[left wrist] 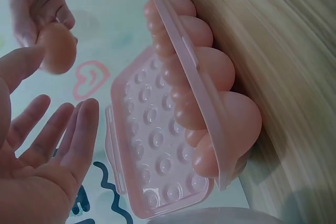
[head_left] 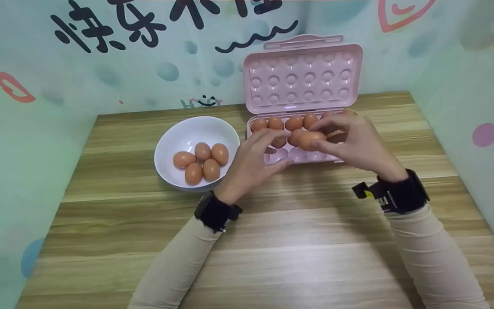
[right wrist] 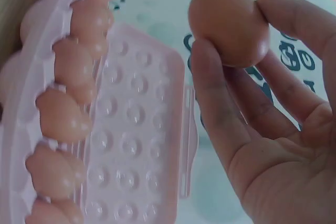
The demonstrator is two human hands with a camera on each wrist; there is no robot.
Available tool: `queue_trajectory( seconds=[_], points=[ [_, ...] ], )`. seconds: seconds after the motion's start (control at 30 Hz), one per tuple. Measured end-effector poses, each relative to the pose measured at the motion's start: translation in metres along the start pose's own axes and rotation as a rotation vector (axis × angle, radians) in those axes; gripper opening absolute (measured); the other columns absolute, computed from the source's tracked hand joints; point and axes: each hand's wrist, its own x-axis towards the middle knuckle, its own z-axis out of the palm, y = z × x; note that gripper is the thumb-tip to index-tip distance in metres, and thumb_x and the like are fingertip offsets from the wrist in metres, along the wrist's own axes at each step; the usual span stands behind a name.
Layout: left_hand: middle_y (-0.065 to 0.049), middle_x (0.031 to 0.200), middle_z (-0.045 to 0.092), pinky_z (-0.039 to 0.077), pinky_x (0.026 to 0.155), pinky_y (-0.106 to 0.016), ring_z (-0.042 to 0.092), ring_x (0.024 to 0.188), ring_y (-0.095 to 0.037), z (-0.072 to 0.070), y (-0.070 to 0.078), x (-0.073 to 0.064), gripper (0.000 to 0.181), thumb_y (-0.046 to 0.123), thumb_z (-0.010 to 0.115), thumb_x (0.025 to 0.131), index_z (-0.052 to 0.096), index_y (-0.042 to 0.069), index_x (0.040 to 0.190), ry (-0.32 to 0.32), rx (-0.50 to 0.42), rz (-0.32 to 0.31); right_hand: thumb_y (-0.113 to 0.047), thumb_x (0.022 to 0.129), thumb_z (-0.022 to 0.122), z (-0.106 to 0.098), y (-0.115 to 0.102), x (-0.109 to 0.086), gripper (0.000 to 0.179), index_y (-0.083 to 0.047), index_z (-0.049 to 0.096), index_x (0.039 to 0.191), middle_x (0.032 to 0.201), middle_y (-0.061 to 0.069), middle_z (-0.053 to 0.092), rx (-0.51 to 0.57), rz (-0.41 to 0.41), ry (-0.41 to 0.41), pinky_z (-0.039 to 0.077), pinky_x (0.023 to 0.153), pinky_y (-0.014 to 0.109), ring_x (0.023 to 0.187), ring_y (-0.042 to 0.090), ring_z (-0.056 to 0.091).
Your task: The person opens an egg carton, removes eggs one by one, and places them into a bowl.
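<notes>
My right hand point(head_left: 360, 139) pinches a brown egg point(head_left: 312, 140) between thumb and fingers above the pink egg carton point(head_left: 298, 157). The right wrist view shows that egg point(right wrist: 229, 27) held by the fingertips. My left hand point(head_left: 249, 161) hovers at the carton's left front, thumb and fingers spread, with nothing in its grasp. In the left wrist view its fingers point(left wrist: 86, 135) are apart from the held egg. Brown eggs point(head_left: 276, 123) sit in the carton's back and middle rows; hollows in the front row show bare. My hands hide part of the carton.
Left of the carton stands a white bowl point(head_left: 167, 141) with several brown eggs point(head_left: 203, 151) in it. The carton's dimpled lid point(head_left: 302, 79) stands raised at the back, near the printed wall cloth point(head_left: 135, 77). All rests on a wood-grain table point(head_left: 114, 223).
</notes>
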Motion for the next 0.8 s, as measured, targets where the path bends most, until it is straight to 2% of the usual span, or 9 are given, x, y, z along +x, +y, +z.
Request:
queue_trajectory(
  seconds=[0.13,0.3,0.57,0.8],
  points=[
    [-0.005,0.134,0.067,0.053,0.103,-0.027,0.061,0.123,-0.018,0.001,0.003,0.0,0.051,0.032,0.084,0.094,0.066,0.01,0.136,0.005,0.044,0.027,-0.009,0.091,0.085,0.012,-0.004,0.001,0.025,-0.003,0.079,0.114,0.107,0.007,0.075,0.081,-0.003,-0.013,0.062,0.084,0.025,0.093,0.015,0.075],
    [-0.003,0.135,0.067,0.044,0.112,-0.03,0.059,0.127,-0.017,0.002,0.004,0.0,0.053,0.039,0.083,0.093,0.066,0.012,0.135,0.01,0.101,0.056,-0.014,0.092,0.084,0.022,-0.007,0.001,0.027,-0.007,0.078,0.117,0.113,0.002,0.078,0.105,0.017,-0.033,0.062,0.085,0.026,0.096,0.015,0.077],
    [-0.003,0.126,0.07,0.047,0.108,-0.029,0.062,0.12,-0.017,0.004,0.002,0.0,0.047,0.033,0.086,0.092,0.068,0.009,0.128,0.073,0.063,0.119,-0.022,0.095,0.083,0.029,-0.011,-0.001,0.03,-0.01,0.076,0.121,0.116,-0.001,0.077,0.099,0.034,-0.053,0.06,0.088,0.024,0.105,0.015,0.074],
    [-0.004,0.124,0.072,0.05,0.104,-0.027,0.064,0.116,-0.016,-0.004,0.005,0.0,0.043,0.03,0.086,0.092,0.069,0.008,0.126,0.065,0.067,0.115,-0.017,0.096,0.082,0.029,-0.012,-0.001,0.028,-0.008,0.075,0.122,0.117,0.001,0.077,0.146,0.021,-0.071,0.06,0.091,0.026,0.107,0.017,0.073]
  ],
)
